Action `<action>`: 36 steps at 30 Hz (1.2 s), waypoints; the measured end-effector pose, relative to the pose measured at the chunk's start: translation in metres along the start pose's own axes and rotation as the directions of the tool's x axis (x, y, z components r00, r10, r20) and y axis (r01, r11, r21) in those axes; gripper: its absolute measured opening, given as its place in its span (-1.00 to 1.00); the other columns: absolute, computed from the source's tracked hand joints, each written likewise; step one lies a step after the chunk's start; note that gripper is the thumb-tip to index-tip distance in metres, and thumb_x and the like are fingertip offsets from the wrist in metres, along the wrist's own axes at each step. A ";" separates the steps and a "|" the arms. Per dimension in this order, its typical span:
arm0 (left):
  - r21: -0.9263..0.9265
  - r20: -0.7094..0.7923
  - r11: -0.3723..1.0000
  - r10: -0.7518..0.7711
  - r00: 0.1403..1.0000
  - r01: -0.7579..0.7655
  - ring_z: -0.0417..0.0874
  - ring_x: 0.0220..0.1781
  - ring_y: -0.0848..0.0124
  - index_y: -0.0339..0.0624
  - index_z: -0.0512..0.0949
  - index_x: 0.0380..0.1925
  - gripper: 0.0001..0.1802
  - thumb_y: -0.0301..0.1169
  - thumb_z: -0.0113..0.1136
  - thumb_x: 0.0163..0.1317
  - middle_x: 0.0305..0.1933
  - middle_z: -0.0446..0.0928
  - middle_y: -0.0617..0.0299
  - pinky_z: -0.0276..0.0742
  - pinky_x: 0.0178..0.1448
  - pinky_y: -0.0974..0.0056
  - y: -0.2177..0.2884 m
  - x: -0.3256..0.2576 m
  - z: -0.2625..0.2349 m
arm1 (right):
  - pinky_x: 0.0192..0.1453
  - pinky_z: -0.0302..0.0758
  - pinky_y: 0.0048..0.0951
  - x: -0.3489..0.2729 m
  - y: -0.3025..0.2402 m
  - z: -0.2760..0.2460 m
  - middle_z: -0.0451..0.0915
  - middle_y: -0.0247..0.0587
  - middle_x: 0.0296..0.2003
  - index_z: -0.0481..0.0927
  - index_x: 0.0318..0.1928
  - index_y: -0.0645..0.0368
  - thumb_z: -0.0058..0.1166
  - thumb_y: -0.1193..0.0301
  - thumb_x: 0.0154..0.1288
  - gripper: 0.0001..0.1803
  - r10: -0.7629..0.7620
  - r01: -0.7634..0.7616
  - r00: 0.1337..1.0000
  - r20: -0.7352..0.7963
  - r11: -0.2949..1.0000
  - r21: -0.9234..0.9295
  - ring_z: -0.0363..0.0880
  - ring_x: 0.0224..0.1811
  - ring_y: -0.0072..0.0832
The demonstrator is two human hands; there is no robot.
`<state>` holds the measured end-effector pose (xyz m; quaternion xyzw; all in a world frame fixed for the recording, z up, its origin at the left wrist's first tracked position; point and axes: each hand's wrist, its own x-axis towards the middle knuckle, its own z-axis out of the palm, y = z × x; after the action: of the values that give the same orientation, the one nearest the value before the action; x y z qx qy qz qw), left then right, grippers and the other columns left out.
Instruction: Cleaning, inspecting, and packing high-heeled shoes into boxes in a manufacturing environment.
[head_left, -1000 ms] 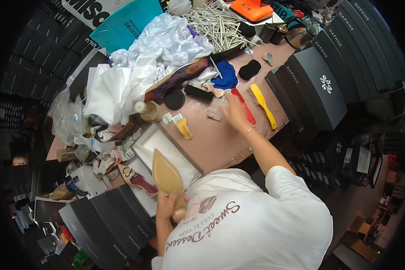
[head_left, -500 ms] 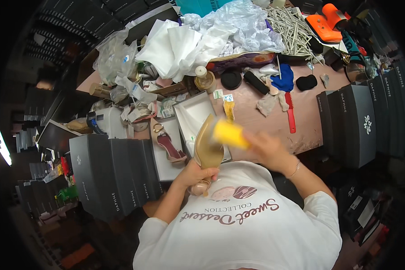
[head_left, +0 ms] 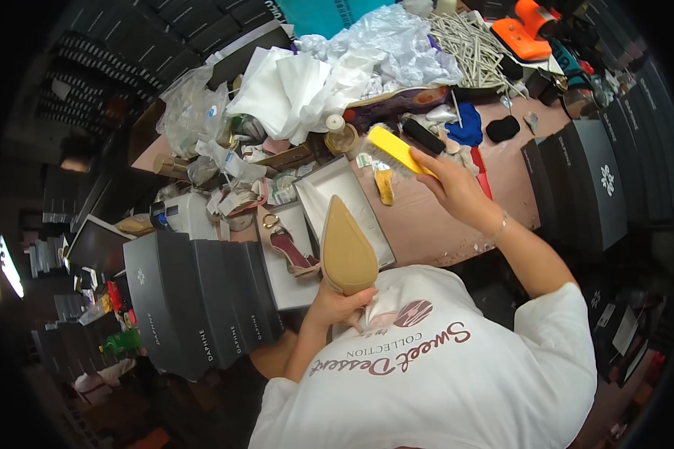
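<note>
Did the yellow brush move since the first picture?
Yes, the yellow brush moved left: it lay on the table right of the red tool; now the right hand holds it on the red tool's left.

Left hand (head_left: 340, 303) hides a shoe's (head_left: 349, 254) rear — right hand (head_left: 458, 188), a brush's (head_left: 391, 149) handle end and part of a red comb (head_left: 480, 160).

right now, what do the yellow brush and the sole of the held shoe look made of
Yellow brush: probably plastic, smooth and evenly coloured; its greyish bristles look fibrous, type unclear. Sole: matte tan, perhaps rubber or synthetic, judging by its even surface; leather is possible.
</note>
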<state>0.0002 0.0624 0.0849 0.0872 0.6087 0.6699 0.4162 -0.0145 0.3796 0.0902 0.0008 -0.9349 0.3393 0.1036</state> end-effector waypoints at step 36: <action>0.008 0.078 0.995 0.100 0.992 -0.101 0.57 -0.37 0.52 -0.28 0.54 -0.27 -0.76 -0.64 0.32 0.03 -0.37 0.56 0.26 0.50 -0.31 0.42 -0.001 0.016 -0.018 | -0.29 0.46 -0.28 0.011 -0.035 0.059 0.59 0.04 -0.33 0.39 0.24 0.14 0.06 0.40 0.31 -0.52 -0.021 -0.003 0.993 0.113 0.978 0.208 0.58 -0.37 -0.21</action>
<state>-0.0207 0.0601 0.0731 0.1461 0.5910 0.6825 0.4046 -0.0339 0.3159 0.0698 0.0351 -0.8988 0.4340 0.0509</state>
